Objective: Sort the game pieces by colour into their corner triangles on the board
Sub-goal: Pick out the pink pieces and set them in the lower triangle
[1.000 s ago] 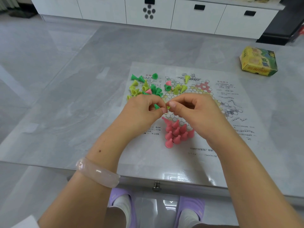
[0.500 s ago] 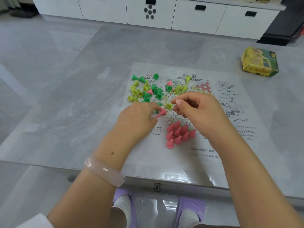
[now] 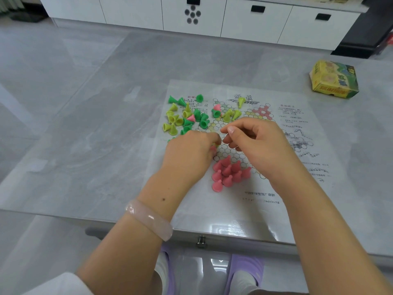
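Note:
The printed paper board [image 3: 251, 211] lies flat on the grey table. Several pink pieces [image 3: 227, 172] stand clustered in the board's near triangle. A mixed pile of dark green, yellow-green and a few pink pieces [image 3: 185, 119] lies at the board's far left. My left hand [image 3: 189, 158] is curled over the board's left side, with a pink piece [image 3: 212, 148] pinched at its fingertips just above the pink cluster; a bit of yellow shows beside it. My right hand [image 3: 257, 145] hovers over the board's centre, thumb and forefinger slightly apart, nothing seen between them.
A yellow and green game box [image 3: 333, 78] sits at the table's far right. White cabinets [image 3: 255, 20] line the far wall. The table's near edge [image 3: 202, 235] is close to my body, with my feet below it.
My left hand picked up a pink piece and drew it back toward the pink cluster. The yellow-green piece pinched in my right hand is no longer between its fingers.

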Demonstrator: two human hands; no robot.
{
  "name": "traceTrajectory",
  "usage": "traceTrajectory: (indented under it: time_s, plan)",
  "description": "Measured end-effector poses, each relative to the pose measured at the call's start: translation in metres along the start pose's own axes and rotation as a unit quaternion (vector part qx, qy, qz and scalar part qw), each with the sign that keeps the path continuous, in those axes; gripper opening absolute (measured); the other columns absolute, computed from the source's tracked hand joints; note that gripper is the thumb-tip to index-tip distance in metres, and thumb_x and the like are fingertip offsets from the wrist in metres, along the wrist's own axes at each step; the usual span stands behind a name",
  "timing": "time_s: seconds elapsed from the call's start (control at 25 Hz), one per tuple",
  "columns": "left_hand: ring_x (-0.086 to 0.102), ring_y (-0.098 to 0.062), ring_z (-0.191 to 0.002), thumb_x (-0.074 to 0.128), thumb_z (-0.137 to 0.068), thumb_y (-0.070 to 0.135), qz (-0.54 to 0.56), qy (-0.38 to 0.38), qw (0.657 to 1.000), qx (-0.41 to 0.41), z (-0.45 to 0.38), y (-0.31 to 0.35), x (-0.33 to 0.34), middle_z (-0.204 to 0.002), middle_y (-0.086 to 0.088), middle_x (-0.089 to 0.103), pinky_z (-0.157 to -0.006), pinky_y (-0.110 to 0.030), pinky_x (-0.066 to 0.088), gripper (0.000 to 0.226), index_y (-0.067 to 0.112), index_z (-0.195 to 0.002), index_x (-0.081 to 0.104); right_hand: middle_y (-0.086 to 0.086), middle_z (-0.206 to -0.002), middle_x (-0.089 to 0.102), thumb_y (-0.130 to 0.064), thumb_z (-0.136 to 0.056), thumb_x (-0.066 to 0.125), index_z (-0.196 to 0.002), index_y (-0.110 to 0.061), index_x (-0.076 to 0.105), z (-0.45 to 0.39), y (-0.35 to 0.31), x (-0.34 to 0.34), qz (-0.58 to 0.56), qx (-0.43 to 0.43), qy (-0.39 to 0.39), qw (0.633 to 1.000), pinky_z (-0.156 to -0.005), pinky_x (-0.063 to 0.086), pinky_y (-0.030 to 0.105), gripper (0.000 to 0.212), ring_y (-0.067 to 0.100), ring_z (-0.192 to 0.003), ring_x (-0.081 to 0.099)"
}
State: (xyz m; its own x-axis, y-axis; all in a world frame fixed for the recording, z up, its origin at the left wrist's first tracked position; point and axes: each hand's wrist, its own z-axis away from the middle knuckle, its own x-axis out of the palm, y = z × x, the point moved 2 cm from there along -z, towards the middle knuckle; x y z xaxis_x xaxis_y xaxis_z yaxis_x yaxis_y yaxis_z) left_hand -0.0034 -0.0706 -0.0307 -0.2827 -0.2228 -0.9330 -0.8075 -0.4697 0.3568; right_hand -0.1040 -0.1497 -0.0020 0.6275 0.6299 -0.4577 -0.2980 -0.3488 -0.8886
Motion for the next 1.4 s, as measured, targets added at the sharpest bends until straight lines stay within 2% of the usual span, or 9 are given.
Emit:
traceTrajectory:
  time_s: [0.2, 0.32, 0.4, 0.56, 0.68, 1.0, 1.16, 1.28, 1.4]
  plan:
    - [0.058, -0.025, -0.091, 0.045, -0.09, 0.022, 0.005, 0.016, 0.999, -0.034, -0.001, -0.004, -0.003, -0.095, -0.004, 0.063, -0.065, -0.03, 0.037, 0.015, 0.019, -0.099, 0.057, -0.01, -0.074, 0.066, -0.017, -0.089, 0.054, -0.079, -0.026, 0.067, 0.001, 0.0, -0.001, -0.003, 0.001, -0.002, 1.0, -0.077, 0.052, 0.026, 0.019, 0.008, -0.076, 0.063]
    - [0.057, -0.015, -0.071, 0.047, -0.091, 0.022, 0.171, 0.069, 0.98, -0.08, 0.0, -0.004, -0.013, -0.073, 0.002, 0.061, -0.061, -0.028, 0.042, 0.012, 0.014, -0.09, 0.055, -0.009, -0.075, 0.067, -0.018, -0.089, 0.054, -0.077, -0.029, 0.066, 0.001, 0.0, -0.001, -0.002, 0.0, -0.001, 1.0, -0.078, 0.054, 0.03, 0.02, 0.012, -0.078, 0.065]
    - [0.047, -0.002, -0.049, 0.047, -0.092, 0.021, 0.336, 0.064, 0.932, -0.121, 0.001, -0.003, -0.017, -0.063, 0.007, 0.061, -0.049, -0.019, 0.039, 0.014, 0.015, -0.085, 0.056, -0.006, -0.078, 0.069, -0.018, -0.088, 0.055, -0.076, -0.029, 0.066, 0.0, 0.001, 0.0, 0.0, 0.001, 0.0, 1.0, -0.078, 0.054, 0.032, 0.019, 0.017, -0.081, 0.066]
    - [0.031, -0.004, -0.036, 0.041, -0.096, 0.016, 0.564, -0.037, 0.808, -0.168, 0.006, 0.0, -0.019, -0.059, 0.002, 0.064, -0.035, -0.013, 0.027, 0.021, 0.016, -0.08, 0.054, -0.007, -0.077, 0.067, -0.019, -0.087, 0.058, -0.079, -0.028, 0.066, 0.002, -0.001, 0.003, -0.008, -0.007, 0.001, 1.0, -0.069, 0.053, 0.022, 0.014, 0.01, -0.075, 0.065]
    - [0.031, -0.004, -0.035, 0.041, -0.096, 0.016, 0.557, -0.055, 0.811, -0.17, 0.008, 0.0, -0.02, -0.058, 0.002, 0.063, -0.033, -0.012, 0.026, 0.022, 0.016, -0.079, 0.054, 0.004, -0.08, 0.07, -0.02, -0.088, 0.059, -0.082, -0.025, 0.068, 0.005, -0.007, 0.002, -0.027, -0.016, -0.003, 1.0, -0.06, 0.055, 0.033, 0.012, 0.022, -0.066, 0.065]
    - [0.031, -0.005, -0.036, 0.04, -0.096, 0.016, 0.547, -0.07, 0.816, -0.17, 0.009, 0.0, -0.023, -0.053, 0.005, 0.062, -0.035, -0.013, 0.027, 0.023, 0.015, -0.075, 0.051, -0.005, -0.078, 0.072, -0.017, -0.086, 0.062, -0.081, -0.023, 0.07, 0.008, -0.012, 0.004, -0.023, -0.023, -0.007, 0.999, -0.063, 0.054, 0.056, 0.01, 0.025, -0.066, 0.069]
    - [0.033, -0.006, -0.039, 0.041, -0.095, 0.017, 0.509, -0.068, 0.842, -0.168, 0.009, -0.001, -0.023, -0.056, 0.004, 0.064, -0.038, -0.014, 0.029, 0.021, 0.017, -0.075, 0.05, -0.006, -0.076, 0.072, -0.015, -0.085, 0.063, -0.078, -0.024, 0.068, 0.006, -0.01, 0.004, -0.02, -0.023, -0.008, 0.999, -0.066, 0.057, 0.048, 0.013, 0.024, -0.068, 0.069]
    - [0.039, -0.008, -0.05, 0.042, -0.094, 0.022, 0.445, -0.026, 0.875, -0.188, 0.008, -0.005, -0.021, -0.062, 0.005, 0.062, -0.048, -0.021, 0.032, 0.02, 0.022, -0.076, 0.052, -0.01, -0.074, 0.072, -0.014, -0.085, 0.062, -0.073, -0.024, 0.067, 0.002, -0.006, 0.002, -0.011, -0.015, 0.001, 1.0, -0.066, 0.053, 0.019, 0.016, 0.009, -0.068, 0.065]
    - [0.036, -0.009, -0.048, 0.044, -0.091, 0.012, 0.533, 0.0, 0.809, -0.248, 0.004, -0.01, -0.023, -0.061, 0.002, 0.049, -0.041, -0.018, 0.029, 0.02, 0.015, -0.072, 0.051, -0.008, -0.065, 0.069, -0.013, -0.085, 0.062, -0.068, -0.022, 0.067, 0.0, 0.005, 0.003, 0.015, 0.069, -0.008, 0.997, -0.048, 0.048, 0.02, 0.02, 0.007, -0.053, 0.059]
